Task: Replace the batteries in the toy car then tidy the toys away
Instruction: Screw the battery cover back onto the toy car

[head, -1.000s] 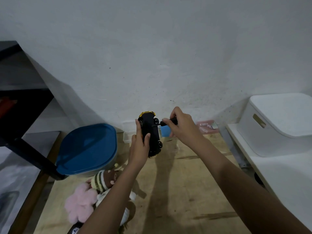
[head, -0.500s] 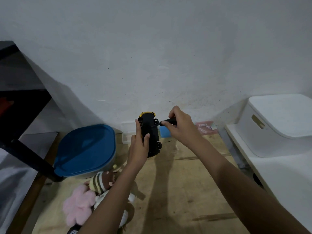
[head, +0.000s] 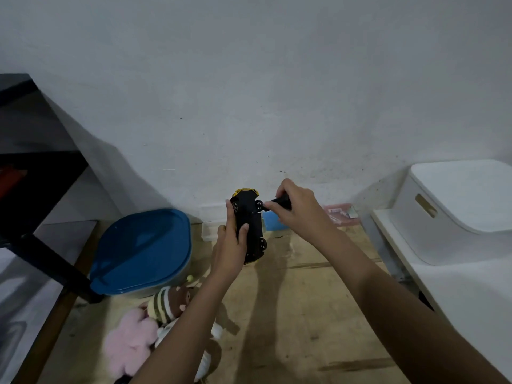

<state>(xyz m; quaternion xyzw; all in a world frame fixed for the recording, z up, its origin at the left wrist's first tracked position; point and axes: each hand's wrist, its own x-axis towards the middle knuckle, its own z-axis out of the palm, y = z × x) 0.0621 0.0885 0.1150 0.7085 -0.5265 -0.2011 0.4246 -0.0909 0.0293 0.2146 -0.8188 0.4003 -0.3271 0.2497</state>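
My left hand [head: 231,245] grips a black toy car [head: 249,217] with yellow trim, held upright in the air with its underside turned toward me. My right hand [head: 297,210] holds a black-handled screwdriver [head: 281,203] whose tip points left at the car's underside near a wheel. Soft toys lie on the wooden table [head: 304,314] at the lower left: a striped brown doll [head: 169,300] and a pink plush [head: 130,339]. A small blue box [head: 270,220] sits behind the car, against the wall.
A blue-lidded container [head: 141,250] stands at the left. A white storage bin [head: 454,206] with a lid sits on a white surface at the right. A pink packet [head: 339,213] and a clear box [head: 209,230] lie by the wall. A dark shelf [head: 33,184] is at far left.
Both hands stay almost in place with the car and screwdriver; the right hand has turned slightly on the screwdriver handle.
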